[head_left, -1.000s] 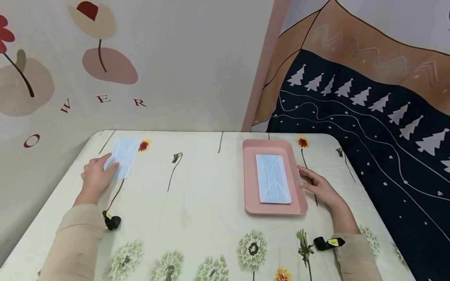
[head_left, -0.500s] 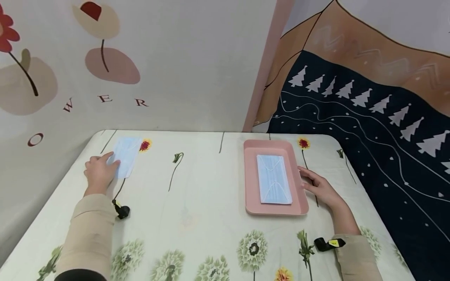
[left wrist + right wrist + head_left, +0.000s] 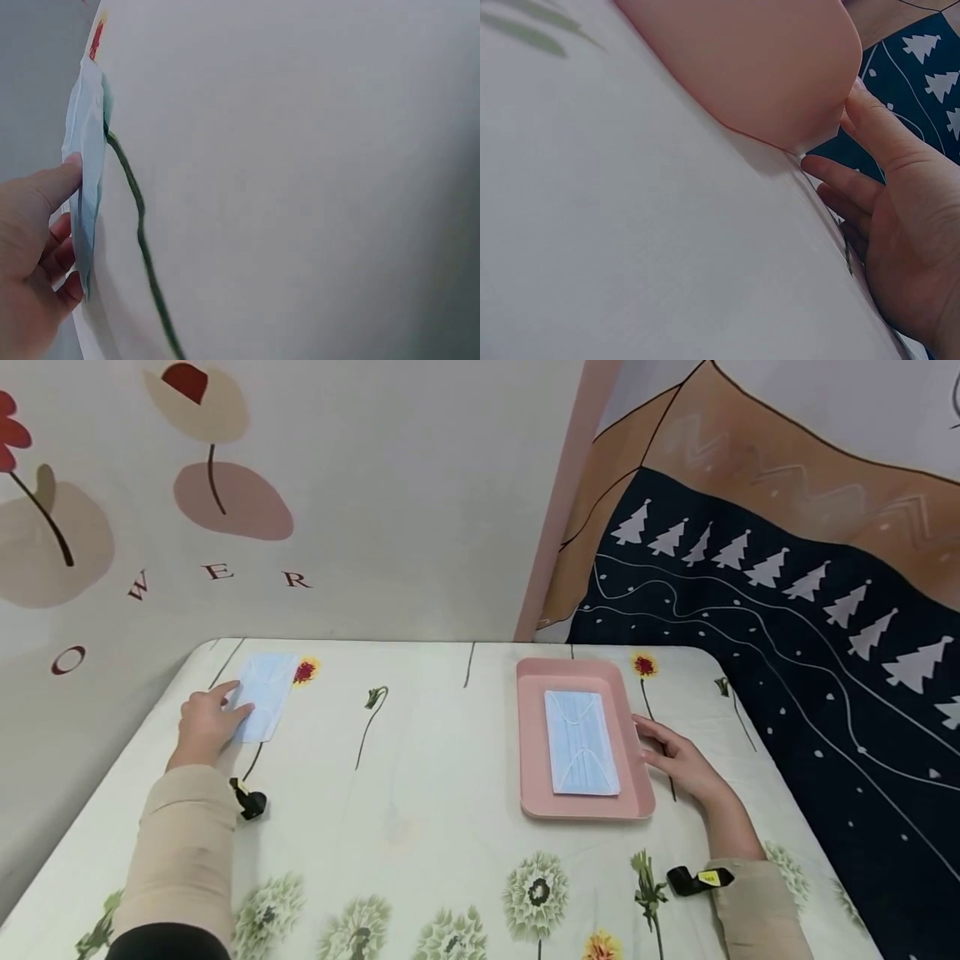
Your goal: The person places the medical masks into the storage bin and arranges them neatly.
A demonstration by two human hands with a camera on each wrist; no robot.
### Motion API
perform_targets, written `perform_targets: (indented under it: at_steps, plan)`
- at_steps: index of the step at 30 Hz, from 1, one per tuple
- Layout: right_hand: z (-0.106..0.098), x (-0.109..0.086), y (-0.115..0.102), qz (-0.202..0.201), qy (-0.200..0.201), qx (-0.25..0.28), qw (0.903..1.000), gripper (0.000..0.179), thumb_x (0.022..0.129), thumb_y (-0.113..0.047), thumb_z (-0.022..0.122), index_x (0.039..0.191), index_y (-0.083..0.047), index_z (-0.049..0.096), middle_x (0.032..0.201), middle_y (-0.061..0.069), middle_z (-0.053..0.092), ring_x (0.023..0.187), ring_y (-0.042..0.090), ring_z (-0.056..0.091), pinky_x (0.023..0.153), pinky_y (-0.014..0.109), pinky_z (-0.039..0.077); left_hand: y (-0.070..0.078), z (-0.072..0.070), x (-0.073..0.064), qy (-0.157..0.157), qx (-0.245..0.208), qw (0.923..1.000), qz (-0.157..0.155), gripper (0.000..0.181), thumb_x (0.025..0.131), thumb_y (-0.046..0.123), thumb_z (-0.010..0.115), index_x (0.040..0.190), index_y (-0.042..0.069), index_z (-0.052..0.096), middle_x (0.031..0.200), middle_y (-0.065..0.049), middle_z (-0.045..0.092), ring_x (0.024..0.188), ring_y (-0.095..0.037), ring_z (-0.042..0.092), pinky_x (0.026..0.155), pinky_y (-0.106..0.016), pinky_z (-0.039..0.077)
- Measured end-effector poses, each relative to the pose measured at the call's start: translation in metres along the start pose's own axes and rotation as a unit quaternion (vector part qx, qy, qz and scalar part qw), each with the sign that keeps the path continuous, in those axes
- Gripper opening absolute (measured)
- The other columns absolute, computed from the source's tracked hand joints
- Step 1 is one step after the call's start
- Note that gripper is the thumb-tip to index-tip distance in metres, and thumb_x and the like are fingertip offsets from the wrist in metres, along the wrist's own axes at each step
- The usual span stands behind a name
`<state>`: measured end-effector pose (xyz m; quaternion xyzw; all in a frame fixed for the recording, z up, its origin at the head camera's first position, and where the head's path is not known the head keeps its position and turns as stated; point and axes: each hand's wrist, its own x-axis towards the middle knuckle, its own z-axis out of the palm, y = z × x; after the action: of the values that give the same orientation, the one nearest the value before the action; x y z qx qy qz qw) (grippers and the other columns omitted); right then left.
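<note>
At the table's left side lies a light blue face mask (image 3: 266,697), flat in the head view. My left hand (image 3: 206,725) holds its left edge. In the left wrist view the thumb (image 3: 56,184) rests on the mask (image 3: 90,150), with the other fingers curled at its edge. A pink rectangular tray (image 3: 531,743) stands right of centre with a blue face mask (image 3: 583,743) lying in it, white ear loops on top. Beside the tray's right rim is my right hand (image 3: 682,764). Its relaxed thumb and fingers touch the tray's side (image 3: 817,139).
A white cloth printed with flowers covers the table (image 3: 427,777). A pale wall (image 3: 420,510) rises behind it. On the right hangs a dark printed cloth (image 3: 825,718) with white trees. Small black devices sit at both wrists.
My left forearm has shifted to the right and forward, while the hand stays at the mask's left edge. The right hand, the tray and both masks keep their places.
</note>
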<state>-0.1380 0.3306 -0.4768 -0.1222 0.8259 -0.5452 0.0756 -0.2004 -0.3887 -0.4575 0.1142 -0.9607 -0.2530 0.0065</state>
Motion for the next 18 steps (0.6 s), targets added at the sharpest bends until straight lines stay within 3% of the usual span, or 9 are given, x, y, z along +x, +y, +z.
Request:
perform_targets:
  at_steps: [11, 15, 18]
  plan:
    - [0.0008, 0.0001, 0.0021, -0.013, -0.002, 0.004, 0.9999, 0.060, 0.095, -0.015, 0.060, 0.148, -0.007, 0.035, 0.142, 0.024, 0.040, 0.124, 0.007, 0.041, 0.095, 0.010, 0.033, 0.0072, -0.0003, 0.0031, -0.005, -0.028, 0.9995, 0.012, 0.060, 0.093, 0.004, 0.059, 0.145, -0.007, 0.029, 0.118, -0.037, 0.041, 0.105, -0.050, 0.043, 0.087, -0.062, 0.040]
    - [0.0017, -0.0001, 0.0006, -0.003, 0.006, 0.008, 0.9999, 0.059, 0.094, -0.014, 0.062, 0.147, -0.007, 0.037, 0.142, 0.022, 0.041, 0.123, 0.007, 0.042, 0.096, 0.011, 0.033, 0.0093, -0.0011, 0.0037, -0.005, -0.026, 0.9996, 0.013, 0.061, 0.092, 0.003, 0.059, 0.144, -0.008, 0.030, 0.120, -0.038, 0.039, 0.108, -0.053, 0.040, 0.090, -0.063, 0.038]
    - [0.0019, 0.0010, 0.0004, 0.001, 0.008, 0.004, 1.0000, 0.060, 0.094, -0.015, 0.062, 0.147, -0.008, 0.037, 0.142, 0.022, 0.042, 0.126, 0.014, 0.042, 0.096, 0.011, 0.033, 0.0096, -0.0019, 0.0047, -0.012, -0.029, 0.9994, 0.016, 0.061, 0.092, 0.002, 0.058, 0.145, -0.008, 0.028, 0.125, -0.040, 0.038, 0.114, -0.056, 0.037, 0.093, -0.064, 0.035]
